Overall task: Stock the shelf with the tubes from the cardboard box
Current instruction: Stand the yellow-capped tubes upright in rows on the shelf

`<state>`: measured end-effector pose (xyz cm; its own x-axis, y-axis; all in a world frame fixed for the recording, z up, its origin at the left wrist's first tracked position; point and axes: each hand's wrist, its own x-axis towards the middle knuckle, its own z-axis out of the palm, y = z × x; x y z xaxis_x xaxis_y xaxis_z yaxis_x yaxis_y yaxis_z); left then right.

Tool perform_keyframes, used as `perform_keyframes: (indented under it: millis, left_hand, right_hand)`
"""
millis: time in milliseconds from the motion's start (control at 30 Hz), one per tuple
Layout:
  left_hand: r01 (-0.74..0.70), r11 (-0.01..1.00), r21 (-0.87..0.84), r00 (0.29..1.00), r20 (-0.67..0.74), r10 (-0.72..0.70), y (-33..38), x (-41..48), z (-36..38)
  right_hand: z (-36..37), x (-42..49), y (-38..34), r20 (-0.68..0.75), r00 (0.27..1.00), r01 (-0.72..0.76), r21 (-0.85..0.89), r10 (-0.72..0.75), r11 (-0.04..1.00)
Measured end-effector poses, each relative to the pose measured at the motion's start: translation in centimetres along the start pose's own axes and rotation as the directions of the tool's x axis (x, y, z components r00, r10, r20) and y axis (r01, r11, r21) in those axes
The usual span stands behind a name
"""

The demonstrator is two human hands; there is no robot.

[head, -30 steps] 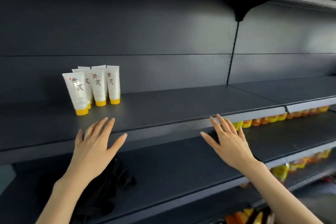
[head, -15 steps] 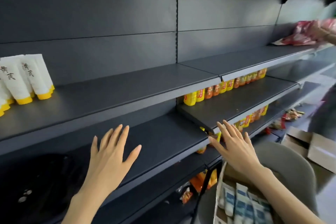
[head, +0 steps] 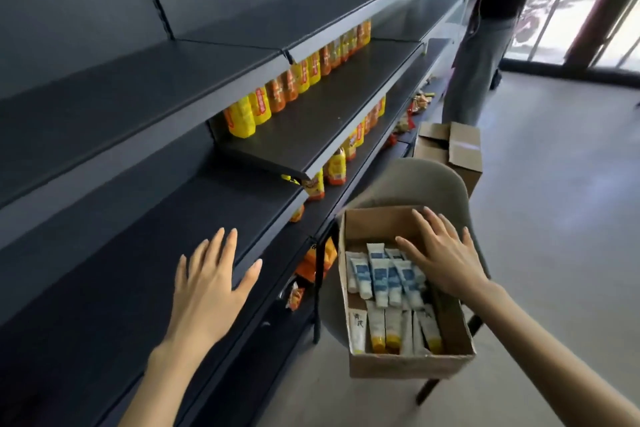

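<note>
**Tubes left lying in the cardboard box**

The left hand is held flat with fingers spread before the dark shelf, and nothing is gripped. The right hand is stretched out with straight fingers over the box, which is set on a grey chair beside the shelf. Blue-labelled tubes are laid behind yellow-capped ones.

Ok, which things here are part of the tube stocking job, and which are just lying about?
Job: cardboard box, blue-label tubes, yellow-capped tubes, dark shelf, right hand.
Lying about: chair, other box on floor, yellow and orange goods.
</note>
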<state>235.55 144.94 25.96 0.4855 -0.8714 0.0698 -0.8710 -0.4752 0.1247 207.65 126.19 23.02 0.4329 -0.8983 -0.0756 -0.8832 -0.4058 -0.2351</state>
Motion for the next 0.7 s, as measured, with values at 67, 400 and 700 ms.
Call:
perform_keyframes:
  millis: [67,400,700]
  left_hand:
    - [-0.046,0.999,-0.012,0.998,0.038,0.046,0.2,1.3,1.3]
    - [-0.139,0.98,-0.144,0.956,0.239,0.171,3.5,6.6,8.8]
    - [-0.12,0.973,-0.197,0.897,0.398,0.192,6.2,10.0,17.0]
  right_hand:
    - [1.5,-0.3,1.0,0.011,0.998,-0.064,0.012,0.063,0.998]
    - [9.8,-0.7,5.7,0.119,0.939,-0.333,0.084,0.322,0.939]
    - [17.3,4.4,8.2,0.338,0.87,-0.401,0.067,0.357,0.914]
